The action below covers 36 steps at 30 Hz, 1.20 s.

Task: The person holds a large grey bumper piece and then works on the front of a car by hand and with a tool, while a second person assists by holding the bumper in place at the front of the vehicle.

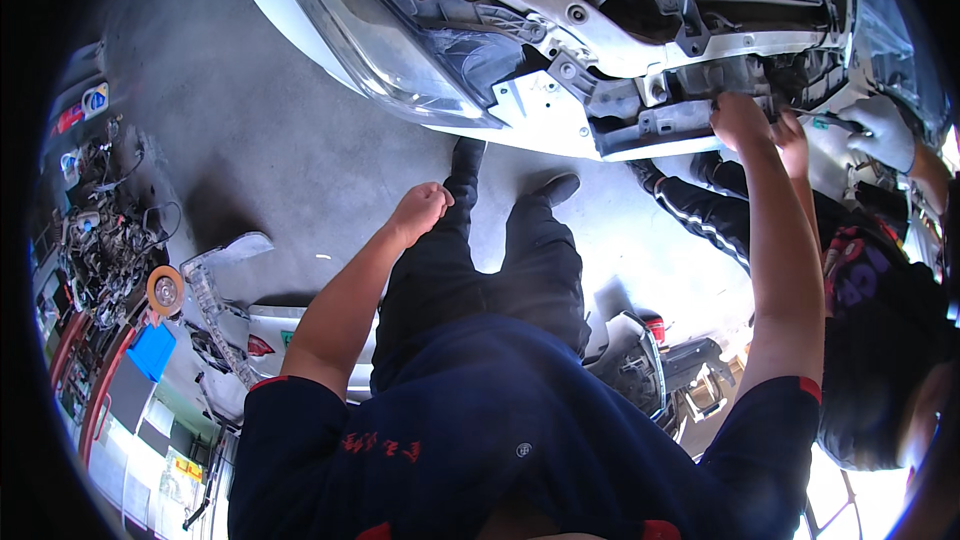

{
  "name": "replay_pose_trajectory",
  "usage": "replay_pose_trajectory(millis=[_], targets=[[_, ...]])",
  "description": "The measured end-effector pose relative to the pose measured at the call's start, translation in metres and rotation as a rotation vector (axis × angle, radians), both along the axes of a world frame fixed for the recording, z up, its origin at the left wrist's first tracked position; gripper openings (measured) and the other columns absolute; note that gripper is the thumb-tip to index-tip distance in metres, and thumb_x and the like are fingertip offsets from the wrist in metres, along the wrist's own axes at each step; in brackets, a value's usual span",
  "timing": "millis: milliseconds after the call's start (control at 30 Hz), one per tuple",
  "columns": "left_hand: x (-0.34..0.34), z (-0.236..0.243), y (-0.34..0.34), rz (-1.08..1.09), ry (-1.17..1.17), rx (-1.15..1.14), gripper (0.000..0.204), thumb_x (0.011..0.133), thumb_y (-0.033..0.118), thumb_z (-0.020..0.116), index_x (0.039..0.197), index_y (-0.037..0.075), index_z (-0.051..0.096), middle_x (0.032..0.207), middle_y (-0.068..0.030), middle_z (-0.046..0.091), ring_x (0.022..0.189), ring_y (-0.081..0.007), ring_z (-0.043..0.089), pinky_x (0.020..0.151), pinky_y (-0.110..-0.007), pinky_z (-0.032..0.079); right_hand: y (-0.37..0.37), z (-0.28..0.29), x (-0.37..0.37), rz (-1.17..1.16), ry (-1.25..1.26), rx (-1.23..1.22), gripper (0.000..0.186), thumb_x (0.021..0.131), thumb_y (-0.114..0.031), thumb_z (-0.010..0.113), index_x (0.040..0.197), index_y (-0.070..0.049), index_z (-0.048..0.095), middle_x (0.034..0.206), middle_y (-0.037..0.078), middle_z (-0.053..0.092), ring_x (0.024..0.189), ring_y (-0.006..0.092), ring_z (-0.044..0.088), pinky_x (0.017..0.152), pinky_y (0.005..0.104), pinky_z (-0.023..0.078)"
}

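Note:
Low in front of my body, my left hand (pixel 422 212) is curled closed above my leg, and whatever may be inside it is hidden. My right hand (pixel 740 122) reaches the exposed front end of a white car, fingers bent at the grey front bar (pixel 680 120); what they grip does not show. Beside it are a co-worker's bare hand (pixel 790 143) and gloved hand (pixel 885 130), the gloved one on a thin metal hand tool (pixel 825 117). A clear headlight (pixel 400 65) sits at the car's near left corner.
The co-worker (pixel 880 330) stands close on my right. A detached bumper (pixel 640 365) and other car parts lie behind me. At the left are a heap of mechanical parts (pixel 100 220), an orange-rimmed disc (pixel 165 291) and a blue bin (pixel 152 351) on the grey floor (pixel 270 130).

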<state>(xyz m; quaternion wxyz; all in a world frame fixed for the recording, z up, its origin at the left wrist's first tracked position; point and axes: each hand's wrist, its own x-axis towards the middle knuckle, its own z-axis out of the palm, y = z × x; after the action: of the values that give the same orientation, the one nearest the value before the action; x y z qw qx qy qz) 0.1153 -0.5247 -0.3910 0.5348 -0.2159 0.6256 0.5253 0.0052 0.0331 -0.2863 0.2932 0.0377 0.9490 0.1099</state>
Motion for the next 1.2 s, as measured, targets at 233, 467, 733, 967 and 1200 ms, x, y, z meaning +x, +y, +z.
replay_pose_trajectory(millis=[233,467,733,967,1200], targets=[[-0.082,0.063,0.071,-0.242,0.634,0.023,0.022,0.098,0.014,0.047,0.103,0.004,0.066,0.084,-0.0158,0.068,0.078,-0.0276,0.066,0.072,-0.039,0.050,0.020,-0.013,0.008,-0.890,-0.056,-0.445,0.024,0.082,-0.027,0.060,0.078,-0.004,0.066,0.073,0.015,0.067,0.064,0.0265,0.066,0.057,0.0465,0.050],[-0.166,0.070,0.139,-0.753,0.927,-0.225,0.039,0.093,0.021,0.049,0.125,0.000,0.058,0.105,-0.0245,0.068,0.099,-0.0370,0.066,0.089,-0.044,0.051,-0.011,0.008,-0.007,0.028,0.017,0.015,0.026,0.080,-0.024,0.063,0.090,-0.001,0.070,0.097,0.022,0.070,0.096,0.0394,0.067,0.086,0.0473,0.053],[-0.200,0.069,0.159,-1.095,0.797,-0.230,0.030,0.092,0.022,0.052,0.097,-0.001,0.070,0.093,-0.0244,0.069,0.091,-0.0380,0.067,0.084,-0.045,0.051,0.018,-0.008,-0.002,-0.794,-0.072,-0.287,0.029,0.079,-0.028,0.066,0.085,0.000,0.070,0.090,0.024,0.070,0.090,0.0383,0.069,0.080,0.0479,0.054],[-0.195,0.070,0.146,-0.923,0.856,-0.176,0.028,0.090,0.022,0.053,0.094,-0.001,0.070,0.090,-0.0227,0.070,0.087,-0.0373,0.067,0.081,-0.045,0.052,-0.013,0.013,-0.006,0.005,-0.027,-0.046,0.020,0.077,-0.023,0.066,0.087,-0.006,0.070,0.087,0.019,0.070,0.090,0.0367,0.069,0.080,0.0476,0.053],[-0.199,0.063,0.149,-0.873,0.854,-0.136,0.027,0.088,0.021,0.053,0.088,0.001,0.070,0.085,-0.0246,0.068,0.083,-0.0391,0.067,0.078,-0.046,0.052,0.019,-0.008,-0.006,-0.908,-0.150,-0.344,0.026,0.084,-0.023,0.055,0.078,-0.003,0.069,0.069,0.020,0.066,0.067,0.0369,0.067,0.067,0.0500,0.051]])
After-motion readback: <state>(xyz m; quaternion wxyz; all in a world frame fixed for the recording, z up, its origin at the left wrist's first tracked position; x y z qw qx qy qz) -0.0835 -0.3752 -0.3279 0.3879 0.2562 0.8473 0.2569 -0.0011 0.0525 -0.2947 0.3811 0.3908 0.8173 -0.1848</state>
